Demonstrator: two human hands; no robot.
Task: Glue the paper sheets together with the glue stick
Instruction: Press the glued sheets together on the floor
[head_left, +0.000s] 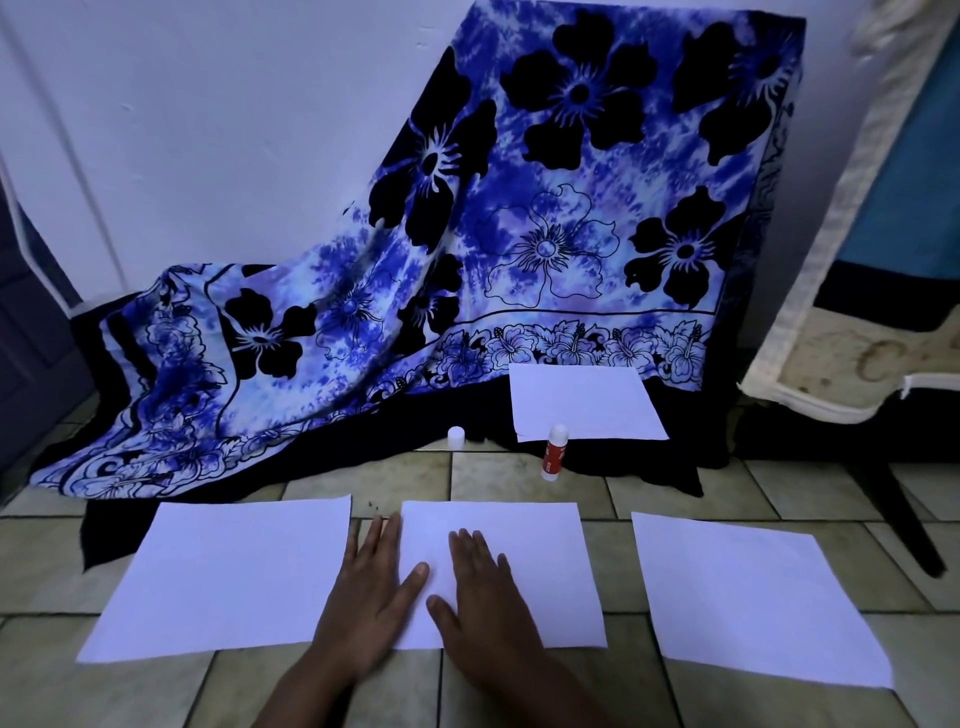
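Pressing is judged under way: centre sheet (511, 566) is flattened by open left hand (371, 603) and right hand (483, 597); glue stick (554, 453) stands uncapped mid-frame; 3 sheets remain apart.

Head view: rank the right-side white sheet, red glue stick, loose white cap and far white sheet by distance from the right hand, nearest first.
From the right hand, flat on the middle white paper sheet:
1. Red-labelled glue stick, upright, ahead.
2. Right-side white paper sheet, on the tiles to the right; too close to the stick to rank firmly.
3. Loose white cap, ahead, slightly left.
4. Far white paper sheet, on the dark cloth edge.
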